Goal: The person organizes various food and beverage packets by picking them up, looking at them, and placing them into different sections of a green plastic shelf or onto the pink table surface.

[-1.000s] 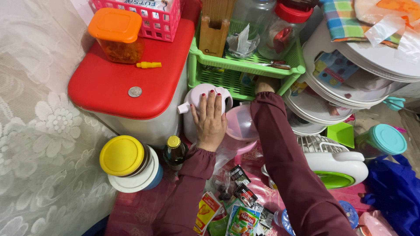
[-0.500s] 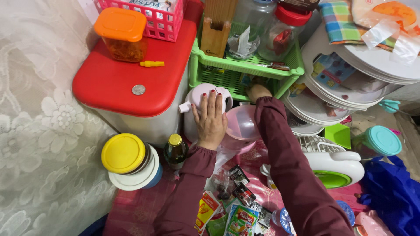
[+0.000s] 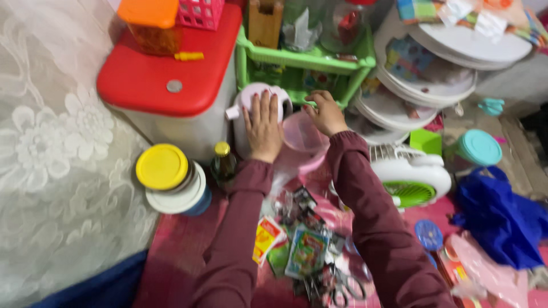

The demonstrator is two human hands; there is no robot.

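- Withdrawn from under the green shelf (image 3: 302, 57), the right hand (image 3: 325, 112) now hovers loosely curled, holding nothing, over the pink bowl (image 3: 302, 142).
- Left hand (image 3: 262, 128) lies flat, fingers spread, on the pale jug (image 3: 254, 100).
- Steadying that jug firmly would help.

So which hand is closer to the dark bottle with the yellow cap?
Left. The left hand rests on the white jug right beside the bottle; the right hand is farther, above the pink bowl.

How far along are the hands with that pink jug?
Done: nothing visibly finished. In hand: left hand lies flat on the jug lid; right hand is over the pink bowl, beside the green rack. Left: sachets lie scattered.
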